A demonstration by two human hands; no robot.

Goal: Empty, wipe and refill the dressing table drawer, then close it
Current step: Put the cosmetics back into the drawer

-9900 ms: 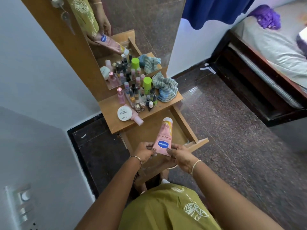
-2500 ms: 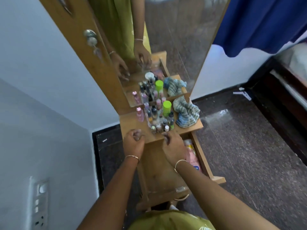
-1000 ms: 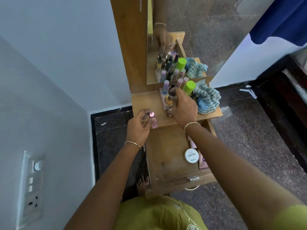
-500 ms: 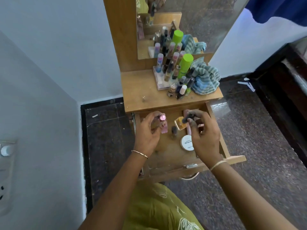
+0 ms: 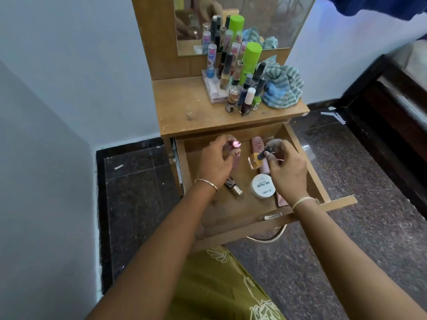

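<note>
The wooden drawer (image 5: 233,218) stands pulled out below the dressing table top (image 5: 184,105). My left hand (image 5: 216,161) is over its back left part, shut on a small pink bottle (image 5: 233,150). My right hand (image 5: 286,169) is over its right side, shut on a small orange bottle with a dark cap (image 5: 255,160). On the drawer floor lie a pink tube (image 5: 258,146), a round white nail polish remover jar (image 5: 263,186) and a small dark bottle on its side (image 5: 233,187). Part of the tube is hidden under my right hand.
Several bottles (image 5: 240,88), among them a green-capped can (image 5: 250,58), stand on the table top next to a striped blue cloth (image 5: 283,88). A mirror (image 5: 231,24) rises behind. A white wall is on the left, a dark bed frame (image 5: 390,121) on the right.
Both hands came down from the table top into the drawer, each with a small bottle. A dark bottle now lies on the drawer floor. The camera moved closer.
</note>
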